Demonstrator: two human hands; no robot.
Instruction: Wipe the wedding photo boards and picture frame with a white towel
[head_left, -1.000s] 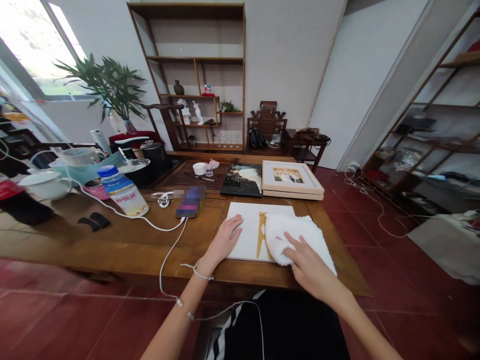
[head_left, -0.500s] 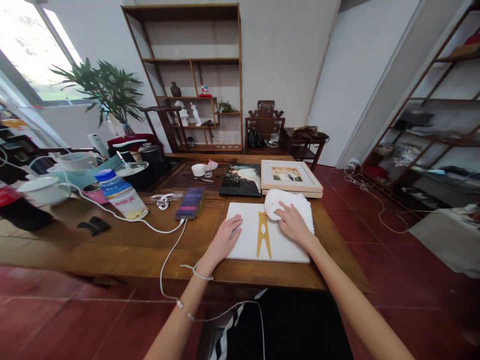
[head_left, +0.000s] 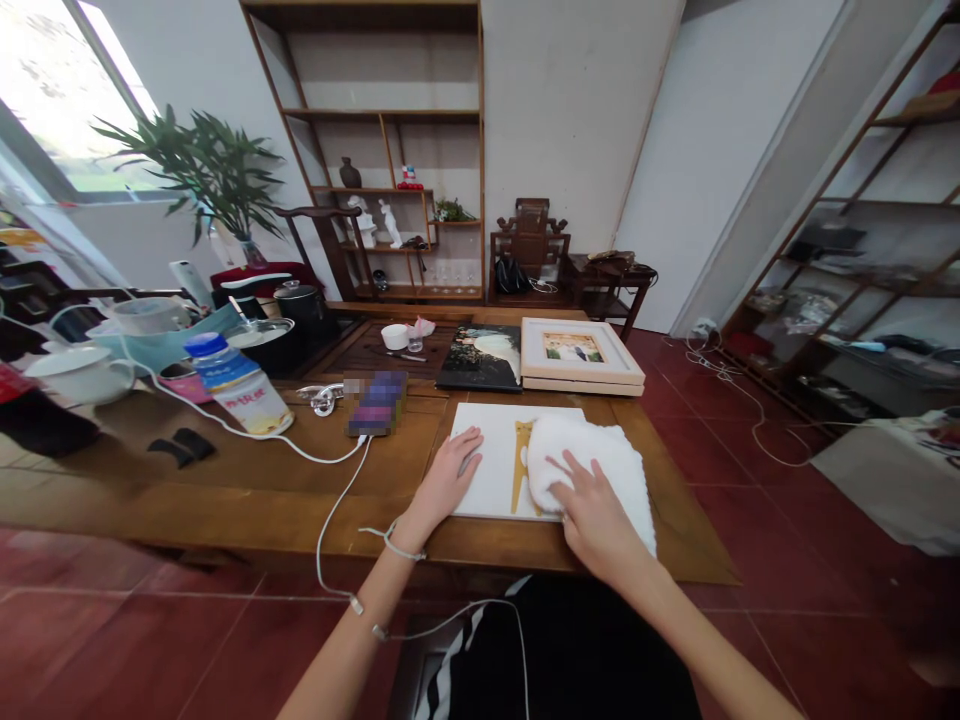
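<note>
My right hand [head_left: 596, 515] presses flat, fingers spread, on the white towel [head_left: 600, 460], now dragged back to the near edge of the white board [head_left: 491, 460]. My left hand [head_left: 450, 475] lies open on the board's left side. The bottle [head_left: 236, 385] label is unreadable.

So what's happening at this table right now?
A person is at a wooden table, working on a white panel that lies flat near its front edge. The left hand presses flat on the panel's left part. The right hand lies on a white towel spread over the panel's right side, covering part of a yellow shape on it. Behind the panel lie a dark picture and a light framed picture; a water bottle lies to the left.
</note>
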